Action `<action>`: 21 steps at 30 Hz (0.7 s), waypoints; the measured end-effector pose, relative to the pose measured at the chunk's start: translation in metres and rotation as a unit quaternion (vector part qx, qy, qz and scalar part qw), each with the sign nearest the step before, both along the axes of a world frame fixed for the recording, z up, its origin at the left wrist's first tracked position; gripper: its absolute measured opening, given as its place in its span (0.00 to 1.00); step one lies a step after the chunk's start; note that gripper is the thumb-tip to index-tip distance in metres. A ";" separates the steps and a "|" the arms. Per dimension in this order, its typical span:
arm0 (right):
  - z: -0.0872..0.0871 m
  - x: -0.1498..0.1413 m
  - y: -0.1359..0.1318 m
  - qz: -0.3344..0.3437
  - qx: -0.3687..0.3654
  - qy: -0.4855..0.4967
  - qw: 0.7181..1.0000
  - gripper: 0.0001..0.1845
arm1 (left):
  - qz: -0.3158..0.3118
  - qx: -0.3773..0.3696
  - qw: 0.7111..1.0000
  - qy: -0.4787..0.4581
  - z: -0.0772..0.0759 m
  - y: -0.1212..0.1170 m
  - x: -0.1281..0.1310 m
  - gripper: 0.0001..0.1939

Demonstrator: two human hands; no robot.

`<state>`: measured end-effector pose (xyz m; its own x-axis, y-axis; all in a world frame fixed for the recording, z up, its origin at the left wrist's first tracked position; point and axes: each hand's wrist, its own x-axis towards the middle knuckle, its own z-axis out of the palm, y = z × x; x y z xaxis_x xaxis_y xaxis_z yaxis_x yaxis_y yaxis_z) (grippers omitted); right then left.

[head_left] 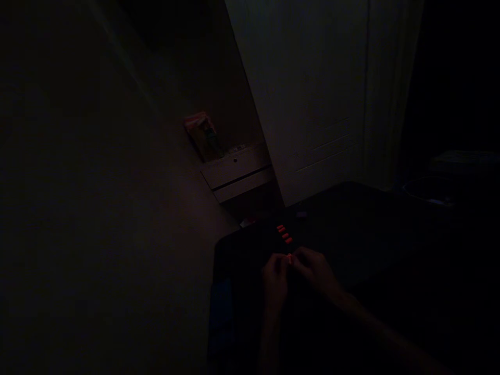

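Observation:
The scene is very dark. My left hand [274, 278] and my right hand [314, 268] meet over a black surface [351, 229], fingers pinched together around a small glowing orange-red piece [289, 259] between them. Just beyond the hands, a short row of similar orange-red pieces [285, 234] lies on the black surface. What the pieces are cannot be made out.
A low pale drawer unit [238, 174] stands against the wall beyond the black surface, with a colourful box [203, 135] leaning on top. A pale door or cabinet panel [312, 94] rises behind. A dim rounded container [433, 192] sits at the right.

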<state>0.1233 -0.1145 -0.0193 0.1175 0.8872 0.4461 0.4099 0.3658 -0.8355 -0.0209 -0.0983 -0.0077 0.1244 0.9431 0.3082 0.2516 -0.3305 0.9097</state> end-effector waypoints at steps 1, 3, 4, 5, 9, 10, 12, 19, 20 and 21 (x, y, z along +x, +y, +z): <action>0.000 0.001 0.001 -0.002 -0.002 0.011 1.000 0.13 | -0.006 -0.006 1.000 -0.010 0.000 0.000 0.001 0.12; -0.002 0.002 0.002 -0.003 -0.007 0.034 0.999 0.13 | -0.025 -0.025 0.999 -0.036 -0.001 0.001 0.003 0.12; -0.003 0.002 0.002 -0.002 -0.008 0.045 0.999 0.13 | -0.034 -0.036 0.997 -0.051 -0.002 0.001 0.003 0.13; -0.004 0.003 0.003 0.002 -0.008 0.052 0.999 0.13 | -0.042 -0.045 0.996 -0.066 -0.003 0.002 0.004 0.14; -0.009 0.004 0.007 0.030 -0.009 0.045 0.998 0.13 | -0.044 -0.050 0.992 -0.110 -0.007 0.006 0.003 0.13; -0.010 0.003 0.008 0.038 -0.012 0.045 0.998 0.13 | -0.037 -0.049 0.992 -0.113 -0.008 0.006 0.002 0.12; -0.011 0.002 0.009 0.052 -0.019 0.054 0.997 0.14 | -0.014 -0.046 0.993 -0.107 -0.008 0.007 0.001 0.11; -0.005 -0.004 0.006 0.076 -0.019 0.046 0.996 0.13 | 0.032 -0.007 0.997 -0.068 -0.006 0.007 -0.004 0.08; -0.004 -0.004 0.005 0.078 -0.014 0.034 0.996 0.12 | 0.033 -0.014 0.997 -0.068 -0.006 0.007 -0.005 0.08; -0.004 -0.005 0.004 0.077 -0.009 0.021 0.997 0.10 | 0.034 -0.019 0.997 -0.068 -0.005 0.007 -0.005 0.08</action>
